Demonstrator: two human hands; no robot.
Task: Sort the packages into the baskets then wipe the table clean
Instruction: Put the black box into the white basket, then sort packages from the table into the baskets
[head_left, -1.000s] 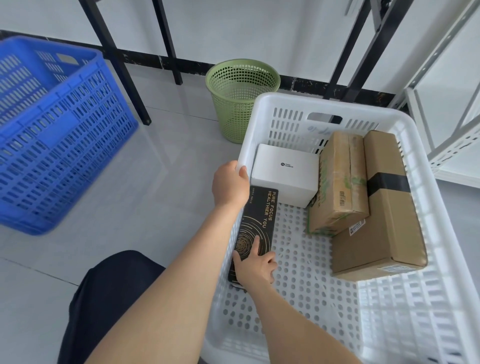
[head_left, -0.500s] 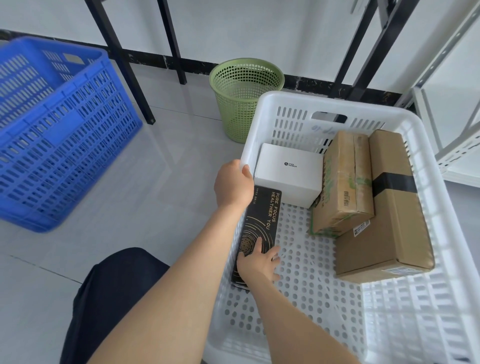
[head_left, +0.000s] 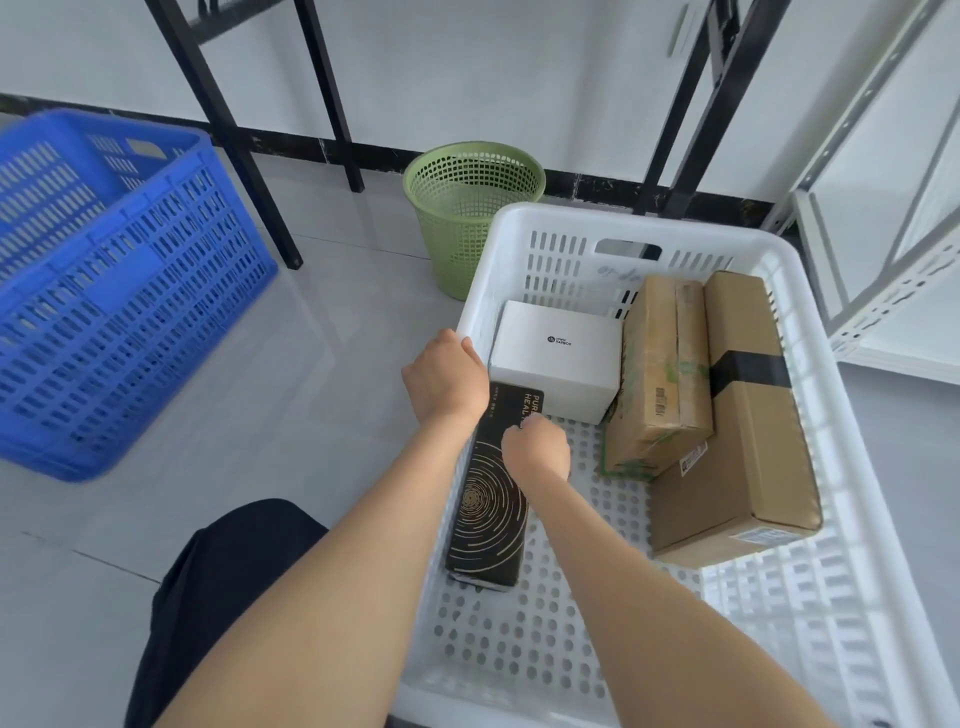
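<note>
Holding the left rim of the white basket (head_left: 675, 223), your left hand (head_left: 441, 379) is closed around the edge, and the thumb is visible on top of the rim. Your right hand (head_left: 535, 449) is inside the basket, above the far half of the long black box (head_left: 488, 519). Its fingers are bent downward with the knuckles up, but from this view you cannot tell if they really pinch the box or only rest on it. The black box lies flat on the perforated bottom, along the left wall, and its far end meets the white box (head_left: 556, 358), which sits in the far left corner. To the right of the white box is a smaller cardboard box (head_left: 660, 374), and it touches a larger cardboard box (head_left: 753, 457) with a band of black tape, which lies along the right wall. On the grey floor to your left stands a blue basket (head_left: 119, 291), well apart from the white one. A green wastebasket (head_left: 467, 218) stands just behind the far left corner of the white basket, near the wall. Black table legs (head_left: 228, 130) rise behind the baskets, and a pale metal shelf frame (head_left: 883, 260) is at the right. Your knee (head_left: 223, 582), in dark cloth, shows at the lower left.
</note>
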